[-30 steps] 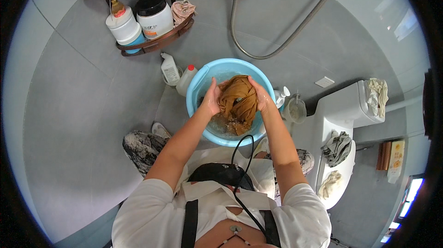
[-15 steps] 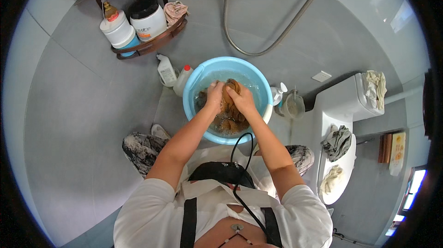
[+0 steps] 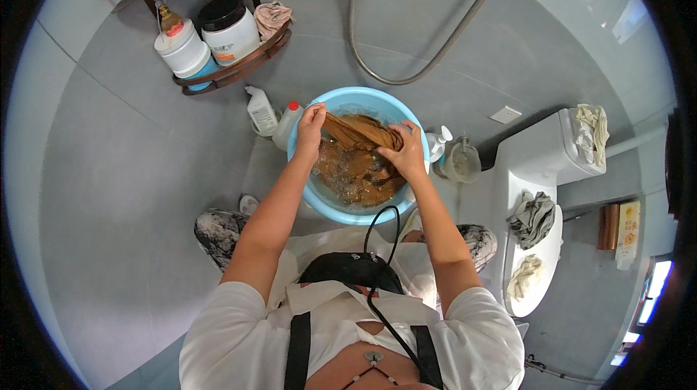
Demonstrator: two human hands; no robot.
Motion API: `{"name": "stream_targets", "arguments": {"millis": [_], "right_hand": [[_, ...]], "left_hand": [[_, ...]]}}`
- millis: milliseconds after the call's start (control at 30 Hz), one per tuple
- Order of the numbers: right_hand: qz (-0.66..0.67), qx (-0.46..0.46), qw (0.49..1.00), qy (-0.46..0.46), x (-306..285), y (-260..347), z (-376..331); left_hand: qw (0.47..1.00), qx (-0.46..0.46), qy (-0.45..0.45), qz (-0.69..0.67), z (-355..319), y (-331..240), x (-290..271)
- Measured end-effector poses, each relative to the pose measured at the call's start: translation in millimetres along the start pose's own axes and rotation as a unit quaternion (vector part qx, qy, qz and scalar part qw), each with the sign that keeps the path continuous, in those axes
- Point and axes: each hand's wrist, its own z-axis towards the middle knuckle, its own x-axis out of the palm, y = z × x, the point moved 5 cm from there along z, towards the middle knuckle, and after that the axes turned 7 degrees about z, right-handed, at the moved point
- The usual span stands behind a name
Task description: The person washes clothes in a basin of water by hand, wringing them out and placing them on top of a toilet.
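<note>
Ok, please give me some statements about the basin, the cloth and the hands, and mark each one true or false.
1. Both hands grip the wet brown cloth over the round light-blue plastic basin. True: the left hand and the right hand each hold one end.
2. The basin is dry inside. False: it holds water with foam and more of the cloth.
3. The cloth is stretched between the two hands. True.
4. A white plastic bottle with a red cap stands inside the basin. False: it stands on the floor beside the basin's left rim.
5. The corner rack of dark metal carries nothing. False: it carries white jars and a small cloth.
</note>
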Motion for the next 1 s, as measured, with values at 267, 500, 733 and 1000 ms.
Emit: {"name": "stream_targets", "arguments": {"millis": [267,500,733,1000], "right_hand": [[-0.096,0.178,0.95,0.237,34,-33,-33],[-0.22,0.21,0.887,0.348,83,-45,-22],[-0.084,0.287,0.942,0.15,92,-123,-11],[0.261,0.069,0.961,0.066,41,-4,7]], "left_hand": [[0.79,0.175,0.083,0.582,-41,-2,5],[0.726,0.09,0.204,0.651,-33,61,7],[0.929,-0.088,0.139,0.332,-22,69,4],[0.926,-0.331,0.089,-0.157,-40,60,24]]}}
